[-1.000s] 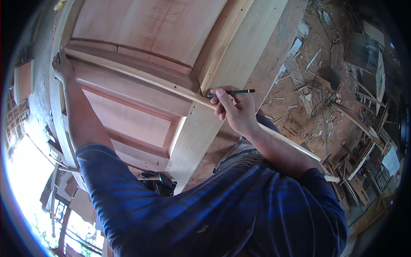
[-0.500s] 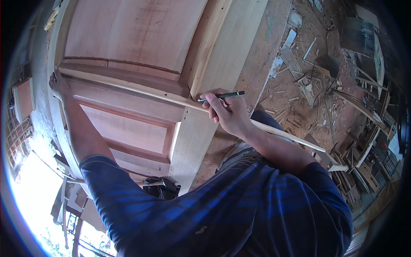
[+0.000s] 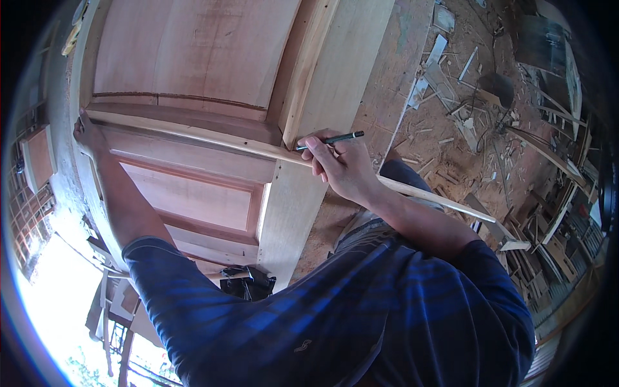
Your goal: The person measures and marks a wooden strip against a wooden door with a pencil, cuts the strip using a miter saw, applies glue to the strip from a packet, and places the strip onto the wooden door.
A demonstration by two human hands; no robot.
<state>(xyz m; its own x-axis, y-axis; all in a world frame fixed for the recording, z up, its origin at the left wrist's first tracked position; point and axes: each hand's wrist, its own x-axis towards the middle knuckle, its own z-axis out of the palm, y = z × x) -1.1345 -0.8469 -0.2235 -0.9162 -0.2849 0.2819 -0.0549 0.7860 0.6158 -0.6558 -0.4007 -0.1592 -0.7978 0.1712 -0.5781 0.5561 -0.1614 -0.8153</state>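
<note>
Pencil (image 3: pixel 347 137) still in right hand (image 3: pixel 345 169), tip still beside wooden strip (image 3: pixel 193 133)

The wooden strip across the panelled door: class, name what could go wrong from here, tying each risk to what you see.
1. The left hand is at one end of the wooden strip, away from the pencil in the right hand, so the strip might shift near the pencil's tip.
2. The strip juts beyond the panelled door; a bump there could swing it.
3. Wood scraps litter the floor, a possible tripping hazard.
</note>
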